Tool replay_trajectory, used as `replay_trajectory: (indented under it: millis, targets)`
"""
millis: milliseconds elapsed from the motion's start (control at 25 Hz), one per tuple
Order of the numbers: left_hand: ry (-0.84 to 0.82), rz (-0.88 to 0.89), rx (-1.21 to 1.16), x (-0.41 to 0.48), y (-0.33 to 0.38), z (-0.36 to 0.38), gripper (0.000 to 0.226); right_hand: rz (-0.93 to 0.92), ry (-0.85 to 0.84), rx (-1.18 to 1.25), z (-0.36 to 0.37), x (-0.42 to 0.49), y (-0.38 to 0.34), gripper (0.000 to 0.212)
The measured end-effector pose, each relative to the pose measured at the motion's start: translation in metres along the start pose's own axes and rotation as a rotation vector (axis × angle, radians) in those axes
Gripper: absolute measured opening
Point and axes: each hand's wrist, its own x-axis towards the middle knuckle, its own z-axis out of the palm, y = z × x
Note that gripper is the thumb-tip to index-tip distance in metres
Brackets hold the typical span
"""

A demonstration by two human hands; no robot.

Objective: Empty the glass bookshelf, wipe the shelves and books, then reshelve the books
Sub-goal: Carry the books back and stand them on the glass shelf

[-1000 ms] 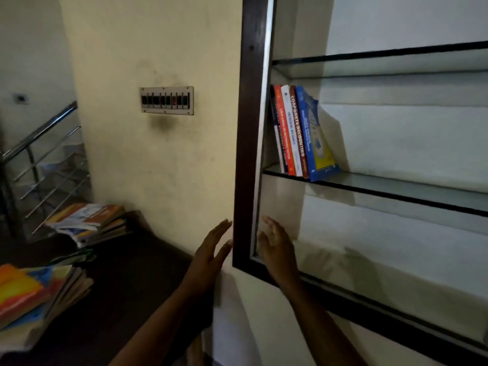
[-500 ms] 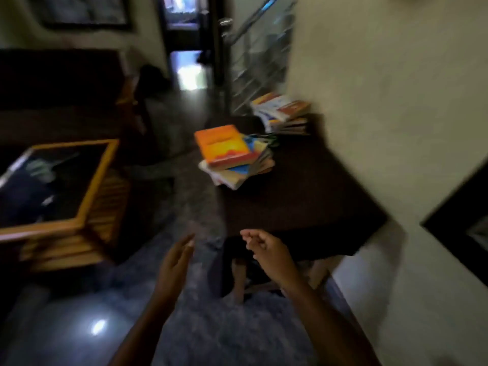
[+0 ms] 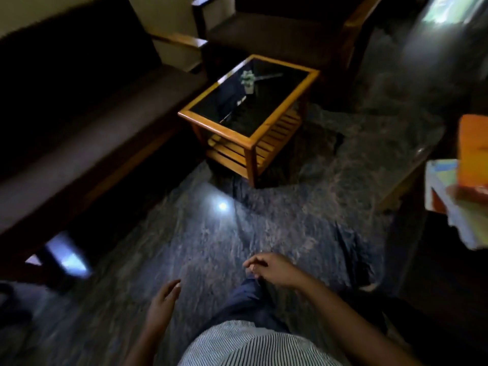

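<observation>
I look down at a dark stone floor, away from the bookshelf, which is out of view. My left hand [image 3: 163, 303] hangs low at centre with relaxed fingers and holds nothing. My right hand [image 3: 272, 268] floats a little higher to its right, fingers loosely curled, also empty. A stack of books [image 3: 459, 196] with an orange cover on top shows at the right edge, resting on a dark table [image 3: 449, 273]. The picture is blurred by motion.
A small wooden coffee table [image 3: 250, 138] with a dark glass top stands ahead at centre, a small plant [image 3: 248, 80] on it. A dark sofa [image 3: 79, 114] runs along the left. Another dark seat [image 3: 277, 30] sits at the back. Polished floor [image 3: 224, 233] lies between.
My view has swung left from the bookshelf and wall to the room's floor and coffee table. Both hands dropped away from the shelf frame and now hang empty.
</observation>
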Motion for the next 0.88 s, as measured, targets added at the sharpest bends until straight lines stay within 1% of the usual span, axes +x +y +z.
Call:
replay_trajectory:
  millis: [80,120,200,280,360,440,520,560,640,720,800,880]
  targets:
    - [-0.007,-0.102,-0.032,0.040,0.027,0.016,0.032,0.042,-0.021,-0.074,-0.031,0.040,0.002,0.026]
    - [-0.031,-0.115,-0.024,0.063,0.050,0.027,0.033,0.076,-0.033,-0.093,-0.049,0.058,0.006,0.027]
    - [-0.111,-0.084,0.033,0.115,0.107,0.055,0.034,0.198,-0.015,-0.115,-0.093,0.086,0.020,0.029]
    - [-0.231,0.033,0.172,0.174,0.166,0.091,0.030,0.359,0.085,-0.092,-0.139,0.101,0.050,0.030]
    - [-0.391,0.178,0.347,0.230,0.228,0.136,0.025,0.539,0.198,-0.028,-0.183,0.105,0.090,0.030]
    - [-0.540,0.292,0.471,0.273,0.290,0.192,0.022,0.644,0.281,0.054,-0.226,0.095,0.117,0.029]
    - [-0.634,0.411,0.554,0.298,0.349,0.255,0.026,0.773,0.410,0.209,-0.261,0.083,0.123,0.026]
    - [-0.675,0.458,0.590,0.308,0.372,0.287,0.028,0.815,0.489,0.243,-0.277,0.083,0.131,0.028]
    - [-0.737,0.505,0.634,0.327,0.410,0.348,0.029,0.816,0.626,0.365,-0.313,0.087,0.134,0.035]
    - [-0.784,0.541,0.637,0.342,0.440,0.406,0.030,0.719,0.711,0.450,-0.355,0.099,0.134,0.044]
    - [-0.823,0.555,0.645,0.345,0.480,0.466,0.032,0.618,0.798,0.547,-0.415,0.113,0.128,0.030]
    - [-0.905,0.606,0.640,0.334,0.529,0.526,0.031,0.521,0.898,0.673,-0.487,0.115,0.115,0.022]
